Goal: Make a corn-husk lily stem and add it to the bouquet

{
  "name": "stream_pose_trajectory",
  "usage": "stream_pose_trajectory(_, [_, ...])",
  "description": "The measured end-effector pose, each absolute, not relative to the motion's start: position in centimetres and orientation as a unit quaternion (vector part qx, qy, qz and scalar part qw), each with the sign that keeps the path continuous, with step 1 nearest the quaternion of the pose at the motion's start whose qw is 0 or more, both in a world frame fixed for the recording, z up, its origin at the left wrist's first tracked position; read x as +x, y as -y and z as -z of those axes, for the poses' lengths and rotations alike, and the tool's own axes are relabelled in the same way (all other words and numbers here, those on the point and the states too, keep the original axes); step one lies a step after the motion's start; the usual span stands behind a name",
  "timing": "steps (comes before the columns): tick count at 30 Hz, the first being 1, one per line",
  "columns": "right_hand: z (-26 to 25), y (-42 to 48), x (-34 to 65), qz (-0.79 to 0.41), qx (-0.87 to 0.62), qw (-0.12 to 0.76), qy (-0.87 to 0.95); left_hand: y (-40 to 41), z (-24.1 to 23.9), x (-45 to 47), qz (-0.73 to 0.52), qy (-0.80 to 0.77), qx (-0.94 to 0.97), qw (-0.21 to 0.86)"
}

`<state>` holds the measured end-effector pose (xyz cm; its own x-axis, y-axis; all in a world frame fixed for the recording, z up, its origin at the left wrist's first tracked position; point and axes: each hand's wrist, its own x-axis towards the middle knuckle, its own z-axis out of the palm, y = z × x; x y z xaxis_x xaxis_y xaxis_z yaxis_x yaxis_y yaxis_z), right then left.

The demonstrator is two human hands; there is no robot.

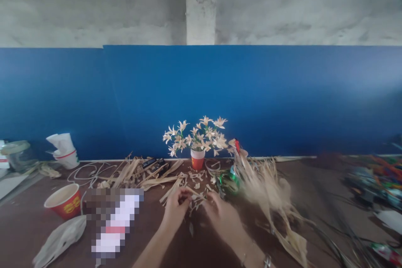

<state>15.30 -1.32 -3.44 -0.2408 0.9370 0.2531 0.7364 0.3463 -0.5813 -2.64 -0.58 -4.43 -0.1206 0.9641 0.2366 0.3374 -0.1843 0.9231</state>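
My left hand [176,207] is above the brown table, thumb and fingers pinched on a thin pale strip of dried husk [197,195]. The strip spans the gap to my right hand [221,210], whose slightly blurred fingers are closed at its other end. Small husk scraps [197,185] lie scattered under and beyond both hands. Past them, a red and white paper cup [197,163] holds a bunch of cream husk flowers [210,133] with green stems. A roll of green tape [230,181] is beyond my right hand.
Long dried husks [266,188] are heaped at the right, others [125,173] at the left near a white cable [91,171]. A red paper bowl [64,201], a plastic bag [61,240] and a pixelated patch [117,226] are front left. A blue partition [201,83] runs behind.
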Motion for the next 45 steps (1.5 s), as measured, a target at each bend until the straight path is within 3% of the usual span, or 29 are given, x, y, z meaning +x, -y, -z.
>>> stream_pose_trajectory(3, [3.2,1.2,15.5,-0.174,-0.534,0.345,0.752,0.6,4.2,-2.5,-0.534,-0.544,0.563,0.318])
stream_pose_trajectory(7, [3.5,0.9,15.6,-0.146,-0.523,0.362,0.757,0.7,4.2,-2.3,-0.49,-0.551,0.594,0.322])
stream_pose_trajectory(12, [3.5,1.6,15.0,-0.162,-0.505,0.235,0.815,1.0,4.6,-2.3,-0.398,-0.572,0.642,0.32])
stream_pose_trajectory(16, [3.5,2.0,14.7,-0.146,-0.507,0.186,0.829,1.4,3.9,-3.0,-0.322,-0.573,0.717,0.233])
stream_pose_trajectory(27, [3.4,1.3,15.3,-0.131,-0.56,0.224,0.786,3.1,2.7,-3.8,-0.151,-0.495,0.831,0.204])
stream_pose_trajectory(38, [3.6,1.6,15.1,-0.146,-0.552,0.241,0.784,3.7,2.3,-4.1,-0.132,-0.509,0.823,0.214])
stream_pose_trajectory(45, [4.0,1.7,13.4,-0.122,-0.453,0.313,0.826,3.3,2.8,-4.2,-0.14,-0.521,0.809,0.233])
